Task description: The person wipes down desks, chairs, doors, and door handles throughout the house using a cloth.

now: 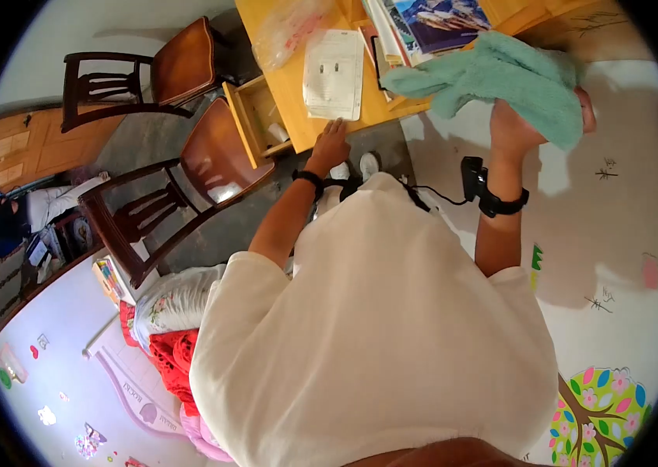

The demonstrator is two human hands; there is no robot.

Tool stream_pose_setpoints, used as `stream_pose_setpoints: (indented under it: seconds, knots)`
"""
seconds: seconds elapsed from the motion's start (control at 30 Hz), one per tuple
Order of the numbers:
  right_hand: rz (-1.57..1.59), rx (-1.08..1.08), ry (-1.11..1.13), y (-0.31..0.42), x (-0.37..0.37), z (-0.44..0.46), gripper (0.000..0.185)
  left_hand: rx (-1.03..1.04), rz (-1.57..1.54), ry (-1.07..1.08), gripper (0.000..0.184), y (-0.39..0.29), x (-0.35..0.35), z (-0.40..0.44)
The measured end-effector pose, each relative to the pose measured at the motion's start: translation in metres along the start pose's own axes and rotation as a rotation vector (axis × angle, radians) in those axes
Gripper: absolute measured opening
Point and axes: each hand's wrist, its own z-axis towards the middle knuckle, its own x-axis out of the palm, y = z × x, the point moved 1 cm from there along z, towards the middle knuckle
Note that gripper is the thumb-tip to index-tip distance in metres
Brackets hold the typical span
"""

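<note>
Cloth [512, 82], bunched in right grip [514, 128]; a swing, we judge, could drag books [446, 23]. Paper [334, 78], surface's [294, 101] near edge; left grip's [333, 146] closure we cannot tell.

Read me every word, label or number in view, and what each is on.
"DREAM": lavender panel.
"ROCKI": same panel, ending uncertain.
Too small to read: print on the paper sheet.
Too blurred: red print on the plastic bag.
</note>
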Motion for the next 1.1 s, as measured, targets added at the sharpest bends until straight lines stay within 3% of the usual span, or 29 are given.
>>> stream_pose_setpoints:
  seconds: [0.17,0.23,0.3,0.33,0.4,0.5,0.57,0.67,0.7,0.8,0.9,0.93,1.0,1.03,1.1]
  knots:
    - [0.074,-0.052,0.202,-0.054,0.025,-0.087,0.073,0.004,0.056,-0.013,0.064,0.005,0.016,0.001]
    - [0.133,0.050,0.288,-0.058,0.024,-0.121,0.070,-0.013,0.071,-0.004,0.063,0.003,0.008,-0.004]
    - [0.106,0.261,0.440,-0.052,0.012,-0.148,0.069,0.031,0.123,0.038,0.063,-0.004,-0.005,-0.010]
    - [0.073,0.466,0.589,-0.047,0.006,-0.152,0.068,0.024,0.121,0.033,0.063,-0.003,-0.005,-0.012]
    - [0.076,0.457,0.508,-0.040,0.004,-0.145,0.067,0.029,0.146,0.047,0.063,-0.001,-0.007,-0.012]
    - [0.088,0.150,0.074,-0.023,0.006,-0.075,0.064,0.112,0.177,0.009,0.063,0.002,-0.009,-0.018]
    - [0.039,0.022,-0.060,-0.017,0.013,-0.032,0.065,0.091,0.176,0.041,0.063,0.004,-0.007,-0.015]
    - [0.271,0.120,0.157,-0.021,0.002,-0.022,0.057,0.059,0.161,0.054,0.064,0.000,-0.005,-0.012]
    - [0.046,0.013,0.217,-0.042,0.001,-0.034,0.061,0.046,0.156,0.041,0.064,-0.001,-0.005,-0.012]
    - [0.029,-0.246,0.031,-0.074,0.022,-0.069,0.051,0.034,0.129,0.087,0.063,-0.002,-0.011,-0.011]
    - [0.016,0.236,0.445,-0.033,0.011,-0.100,0.062,-0.012,0.063,0.108,0.057,-0.004,-0.014,-0.005]
    - [0.009,0.237,0.435,-0.034,0.011,-0.116,0.062,-0.003,0.070,0.108,0.057,-0.003,-0.015,0.000]
    - [0.207,0.819,0.493,-0.039,0.007,-0.148,0.064,0.032,0.064,0.105,0.049,-0.002,-0.014,0.006]
    - [0.203,0.819,0.488,-0.040,0.002,-0.159,0.064,0.038,0.065,0.106,0.049,-0.008,-0.021,0.008]
    - [0.355,0.701,0.205,-0.044,-0.010,-0.171,0.063,-0.027,-0.009,0.167,0.043,-0.016,-0.036,0.014]
